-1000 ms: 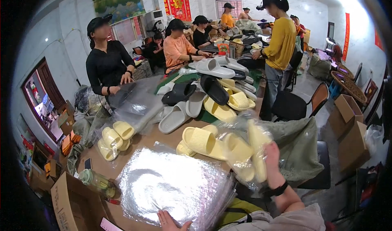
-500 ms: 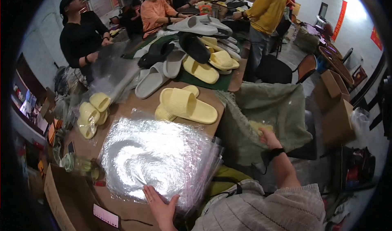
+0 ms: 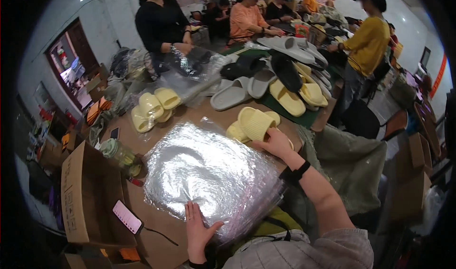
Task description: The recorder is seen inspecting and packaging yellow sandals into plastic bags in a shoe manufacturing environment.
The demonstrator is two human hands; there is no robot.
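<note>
My left hand (image 3: pixel 199 228) lies flat with spread fingers on the near edge of a stack of clear plastic bags (image 3: pixel 204 159), which glares with reflected light. Beyond the stack, my right hand (image 3: pixel 276 143) is closed on a yellow slipper (image 3: pixel 255 124) with a ribbed strap; the fingertips are partly hidden at the strap's opening. A second yellow slipper (image 3: pixel 236 132) lies partly beneath it. To the left, more yellow slippers (image 3: pixel 151 105) sit together in clear plastic.
Grey, black and yellow slippers are heaped on the table's far side (image 3: pixel 285 74). A green sack (image 3: pixel 354 162) hangs at the right edge. At left are an open cardboard box (image 3: pixel 88 197), a phone (image 3: pixel 127 216) and a jar (image 3: pixel 118 156). Several people work around the table.
My right hand has come from the green sack, where it was with something yellow, to the yellow slipper on the table. My left hand stays on the bags. The view has turned left.
</note>
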